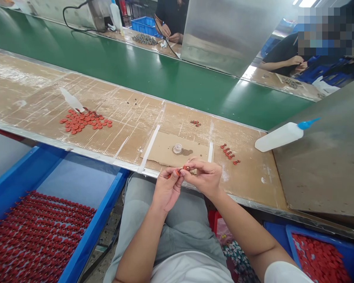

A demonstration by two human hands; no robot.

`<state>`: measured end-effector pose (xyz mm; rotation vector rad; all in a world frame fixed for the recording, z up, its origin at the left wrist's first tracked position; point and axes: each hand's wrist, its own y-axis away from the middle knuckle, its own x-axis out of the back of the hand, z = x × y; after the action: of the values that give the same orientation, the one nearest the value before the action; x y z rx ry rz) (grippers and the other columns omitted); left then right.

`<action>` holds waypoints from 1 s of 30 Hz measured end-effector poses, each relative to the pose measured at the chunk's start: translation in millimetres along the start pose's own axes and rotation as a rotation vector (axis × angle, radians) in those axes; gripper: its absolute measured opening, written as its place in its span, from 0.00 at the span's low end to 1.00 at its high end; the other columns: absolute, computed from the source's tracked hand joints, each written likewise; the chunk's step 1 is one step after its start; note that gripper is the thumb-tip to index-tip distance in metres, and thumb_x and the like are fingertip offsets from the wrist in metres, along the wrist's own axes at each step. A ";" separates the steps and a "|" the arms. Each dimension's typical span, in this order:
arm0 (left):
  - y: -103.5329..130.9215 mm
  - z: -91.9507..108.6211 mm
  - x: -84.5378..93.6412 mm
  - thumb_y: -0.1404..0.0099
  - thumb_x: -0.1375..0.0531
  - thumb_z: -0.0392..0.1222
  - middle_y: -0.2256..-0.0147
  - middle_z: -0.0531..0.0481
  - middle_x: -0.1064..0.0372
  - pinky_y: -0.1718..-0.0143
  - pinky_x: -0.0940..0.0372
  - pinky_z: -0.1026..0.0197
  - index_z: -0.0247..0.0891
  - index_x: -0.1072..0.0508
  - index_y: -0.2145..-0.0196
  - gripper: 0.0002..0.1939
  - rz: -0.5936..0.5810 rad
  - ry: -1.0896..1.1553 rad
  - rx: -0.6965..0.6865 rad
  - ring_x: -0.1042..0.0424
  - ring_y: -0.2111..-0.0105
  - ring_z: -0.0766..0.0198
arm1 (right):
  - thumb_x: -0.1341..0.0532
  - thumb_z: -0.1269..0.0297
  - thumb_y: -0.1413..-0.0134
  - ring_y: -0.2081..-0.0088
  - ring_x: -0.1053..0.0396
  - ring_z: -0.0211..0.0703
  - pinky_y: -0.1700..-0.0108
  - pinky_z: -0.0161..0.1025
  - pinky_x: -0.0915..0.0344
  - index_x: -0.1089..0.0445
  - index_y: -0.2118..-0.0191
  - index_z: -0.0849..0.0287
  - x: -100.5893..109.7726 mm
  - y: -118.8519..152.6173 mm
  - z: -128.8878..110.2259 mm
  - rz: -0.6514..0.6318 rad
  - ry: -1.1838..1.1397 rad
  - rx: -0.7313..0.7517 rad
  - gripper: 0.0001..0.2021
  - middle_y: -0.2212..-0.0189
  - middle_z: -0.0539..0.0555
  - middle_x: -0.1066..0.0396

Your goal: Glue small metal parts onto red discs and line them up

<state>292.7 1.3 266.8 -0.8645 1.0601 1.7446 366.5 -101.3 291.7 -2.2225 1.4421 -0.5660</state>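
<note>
Above my lap, at the bench's front edge, both hands meet. My left hand (pixel 166 190) pinches a small red disc (pixel 177 172) between thumb and fingers. My right hand (pixel 205 176) pinches a small red figure-like piece (pixel 185 168) right beside the disc; whether the two touch I cannot tell. Just behind the hands, a small clear cup (pixel 177 148) stands on a cardboard sheet (pixel 162 147) next to a dark wet stain. Several red pieces on round bases (pixel 228 151) stand in a row to the right. A few small dark-red pieces (pixel 196 123) lie behind the cardboard.
A pile of red discs (pixel 76 122) lies on the left of the bench. A white squeeze bottle (pixel 280 136) with a blue tip stands right. Lower left, a blue tray (pixel 106 204) holds rows of red pieces. A green belt (pixel 153 80) runs behind; co-workers' hands (pixel 168 33) are beyond.
</note>
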 end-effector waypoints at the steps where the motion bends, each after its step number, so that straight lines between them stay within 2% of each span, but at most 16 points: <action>1: 0.2 -0.4 0.3 0.53 0.28 0.36 0.71 0.51 0.22 0.67 0.29 0.76 0.35 0.23 0.73 0.08 0.000 -0.003 0.007 0.23 0.70 0.72 | 0.30 0.72 0.59 0.73 0.30 0.39 0.67 0.40 0.30 0.23 0.67 0.52 0.8 0.1 0.1 -0.006 0.002 -0.002 0.11 0.75 0.50 0.25; 6: 0.1 -2.7 -0.3 0.52 0.29 0.36 0.71 0.50 0.22 0.66 0.29 0.75 0.35 0.23 0.73 0.08 0.009 -0.016 0.019 0.23 0.70 0.72 | 0.30 0.71 0.59 0.74 0.31 0.38 0.65 0.41 0.29 0.23 0.67 0.53 4.0 1.0 0.9 0.005 -0.024 -0.043 0.10 0.76 0.49 0.26; 9: 0.3 -4.1 -3.0 0.52 0.29 0.37 0.71 0.50 0.22 0.65 0.30 0.76 0.34 0.23 0.73 0.08 0.019 -0.008 0.009 0.23 0.70 0.73 | 0.30 0.70 0.59 0.73 0.29 0.39 0.68 0.39 0.29 0.24 0.68 0.54 4.0 2.8 1.8 0.022 -0.036 -0.122 0.09 0.75 0.50 0.25; 12: 1.0 -4.9 -6.1 0.51 0.29 0.37 0.69 0.50 0.22 0.64 0.30 0.76 0.34 0.23 0.73 0.08 0.026 -0.004 0.001 0.24 0.68 0.73 | 0.30 0.68 0.59 0.72 0.27 0.39 0.64 0.40 0.28 0.24 0.62 0.55 2.3 4.3 1.6 0.071 -0.025 -0.199 0.13 0.75 0.50 0.24; 16: 1.0 -4.5 -7.3 0.50 0.30 0.37 0.67 0.50 0.22 0.62 0.30 0.74 0.34 0.23 0.72 0.08 0.034 -0.020 0.004 0.23 0.66 0.71 | 0.30 0.69 0.59 0.72 0.27 0.38 0.56 0.42 0.29 0.28 0.54 0.54 0.0 4.5 -1.0 0.112 -0.046 -0.197 0.22 0.77 0.46 0.25; 23: 1.7 -5.1 -7.4 0.47 0.31 0.36 0.64 0.48 0.22 0.58 0.31 0.72 0.34 0.23 0.69 0.07 0.029 -0.054 0.011 0.23 0.62 0.69 | 0.30 0.66 0.57 0.70 0.26 0.39 0.57 0.41 0.28 0.29 0.54 0.56 0.8 7.0 -3.2 0.122 -0.035 -0.224 0.21 0.74 0.49 0.24; 27: 1.4 -8.0 -10.5 0.41 0.35 0.40 0.65 0.47 0.22 0.59 0.30 0.71 0.33 0.23 0.67 0.07 0.055 -0.011 0.047 0.24 0.64 0.69 | 0.31 0.66 0.57 0.70 0.26 0.39 0.57 0.41 0.28 0.29 0.54 0.57 5.8 11.8 -2.9 0.174 -0.022 -0.244 0.20 0.75 0.49 0.25; 30: -0.7 -8.6 -12.8 0.35 0.42 0.45 0.66 0.44 0.23 0.58 0.28 0.67 0.30 0.23 0.67 0.15 0.098 0.022 0.107 0.23 0.63 0.66 | 0.31 0.66 0.57 0.71 0.25 0.39 0.57 0.42 0.27 0.29 0.54 0.57 21.1 20.0 -3.1 0.237 0.044 -0.227 0.20 0.74 0.49 0.24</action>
<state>298.9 -10.6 274.5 -0.7779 1.2167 1.7449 357.8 -128.6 285.4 -2.1705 1.8416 -0.3899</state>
